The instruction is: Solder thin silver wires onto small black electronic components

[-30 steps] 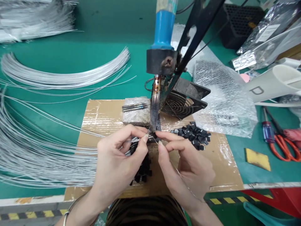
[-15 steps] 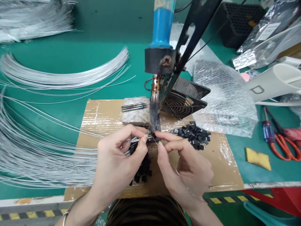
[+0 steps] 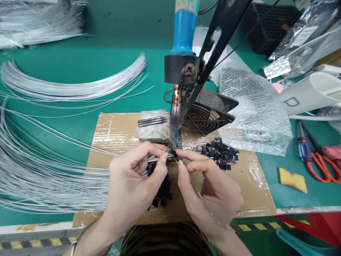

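Note:
Under the tip of a clamped soldering iron point(image 3: 174, 131), both hands meet at the middle of the cardboard. My left hand point(image 3: 138, 174) is closed, thumb and forefinger pinching thin grey wires point(image 3: 151, 159) whose ends lie by the iron's tip. With thumb and forefinger, my right hand point(image 3: 209, 183) holds a fine strand of solder wire point(image 3: 175, 160); its end points at the tip, and the rest trails across the palm. The small part at the tip is mostly hidden by fingers. Black connectors point(image 3: 161, 193) lie partly under my left hand.
More small black parts point(image 3: 220, 153) are heaped right of the iron, near a black fan point(image 3: 205, 119). Bundles of grey wire point(image 3: 74, 89) spread over the left side. Orange-handled scissors point(image 3: 322, 169), a yellow sponge point(image 3: 292, 179) and bubble wrap point(image 3: 253, 106) lie at the right.
Almost nothing differs. Both hands keep their grip at the iron's tip, with only very slight shifts of the fingers.

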`<state>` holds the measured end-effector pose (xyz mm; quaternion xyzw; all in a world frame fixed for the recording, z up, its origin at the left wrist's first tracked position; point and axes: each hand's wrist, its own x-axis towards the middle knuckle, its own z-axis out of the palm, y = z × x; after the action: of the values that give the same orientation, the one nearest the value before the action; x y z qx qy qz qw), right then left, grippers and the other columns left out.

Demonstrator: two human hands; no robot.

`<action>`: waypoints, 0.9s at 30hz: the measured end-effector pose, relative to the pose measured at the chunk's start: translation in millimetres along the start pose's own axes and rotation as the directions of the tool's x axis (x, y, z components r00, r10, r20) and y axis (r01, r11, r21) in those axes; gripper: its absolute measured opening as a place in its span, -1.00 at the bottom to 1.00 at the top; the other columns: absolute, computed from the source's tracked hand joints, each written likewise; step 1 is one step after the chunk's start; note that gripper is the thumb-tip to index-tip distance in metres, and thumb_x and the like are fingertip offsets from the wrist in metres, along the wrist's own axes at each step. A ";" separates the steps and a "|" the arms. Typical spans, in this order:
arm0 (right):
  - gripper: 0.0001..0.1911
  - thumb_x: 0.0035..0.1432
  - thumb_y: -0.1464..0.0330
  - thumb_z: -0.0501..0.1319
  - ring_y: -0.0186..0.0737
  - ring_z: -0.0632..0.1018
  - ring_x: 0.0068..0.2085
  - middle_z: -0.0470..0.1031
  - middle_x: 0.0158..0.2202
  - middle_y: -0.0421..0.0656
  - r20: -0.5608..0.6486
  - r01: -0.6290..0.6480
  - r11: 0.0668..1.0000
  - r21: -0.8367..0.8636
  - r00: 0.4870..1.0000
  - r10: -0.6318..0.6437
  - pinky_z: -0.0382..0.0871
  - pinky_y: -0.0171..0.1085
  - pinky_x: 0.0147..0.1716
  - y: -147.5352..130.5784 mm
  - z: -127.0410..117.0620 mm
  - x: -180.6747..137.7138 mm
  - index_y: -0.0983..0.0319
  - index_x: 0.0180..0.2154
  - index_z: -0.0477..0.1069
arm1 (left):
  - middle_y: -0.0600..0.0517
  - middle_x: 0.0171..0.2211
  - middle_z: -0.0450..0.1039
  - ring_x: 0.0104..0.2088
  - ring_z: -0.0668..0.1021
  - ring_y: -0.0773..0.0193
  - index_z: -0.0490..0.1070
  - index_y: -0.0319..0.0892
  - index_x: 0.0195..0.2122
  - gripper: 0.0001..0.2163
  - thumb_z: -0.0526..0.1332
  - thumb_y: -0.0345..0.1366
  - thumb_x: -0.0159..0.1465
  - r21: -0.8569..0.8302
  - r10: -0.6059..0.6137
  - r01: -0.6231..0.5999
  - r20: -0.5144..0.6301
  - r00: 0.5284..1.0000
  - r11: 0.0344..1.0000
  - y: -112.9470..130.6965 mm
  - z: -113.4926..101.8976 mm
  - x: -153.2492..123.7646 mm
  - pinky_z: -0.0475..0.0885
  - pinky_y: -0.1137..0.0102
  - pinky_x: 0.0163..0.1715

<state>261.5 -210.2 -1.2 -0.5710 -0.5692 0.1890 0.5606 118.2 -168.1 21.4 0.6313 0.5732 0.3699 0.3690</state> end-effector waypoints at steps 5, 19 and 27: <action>-0.79 0.19 0.64 0.34 -0.21 0.77 -0.18 0.75 -0.15 -0.10 -0.005 0.002 1.000 -0.005 1.000 -0.002 0.69 -0.33 -0.11 -0.6 0.1 -0.2 0.23 -0.30 0.48 | 0.19 -0.36 0.61 -0.62 0.19 0.48 0.55 -0.09 -0.39 -0.87 0.31 -0.44 0.29 0.011 0.019 -0.019 0.004 1.000 1.000 0.6 0.1 0.5 0.10 0.44 -0.65; -0.79 0.21 0.62 0.33 -0.17 0.77 -0.18 0.75 -0.13 -0.10 0.001 -0.012 1.000 0.010 1.000 0.012 0.71 -0.24 -0.14 1.3 1.4 -0.3 0.19 -0.28 0.49 | 0.12 -0.34 0.65 -0.45 0.56 0.40 0.57 -0.10 -0.39 -0.90 0.33 -0.41 0.26 -0.039 -0.044 0.045 0.015 0.999 0.998 -0.3 3.3 4.7 0.25 0.52 -0.61; -0.78 0.17 0.63 0.35 -0.18 0.77 -0.21 0.76 -0.13 -0.11 -0.014 -0.020 1.000 0.011 1.000 0.020 0.70 -0.26 -0.15 1.7 3.0 -0.4 0.19 -0.29 0.49 | 0.14 -0.32 0.66 -0.35 0.63 0.36 0.58 -0.07 -0.37 -0.89 0.34 -0.42 0.27 -0.061 -0.050 0.050 -0.003 0.999 0.997 -0.8 1.4 2.0 0.42 0.54 -0.45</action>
<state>259.7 -208.8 -3.7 -0.5748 -0.5583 0.1936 0.5660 119.3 -166.0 20.1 0.6043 0.5781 0.3792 0.3959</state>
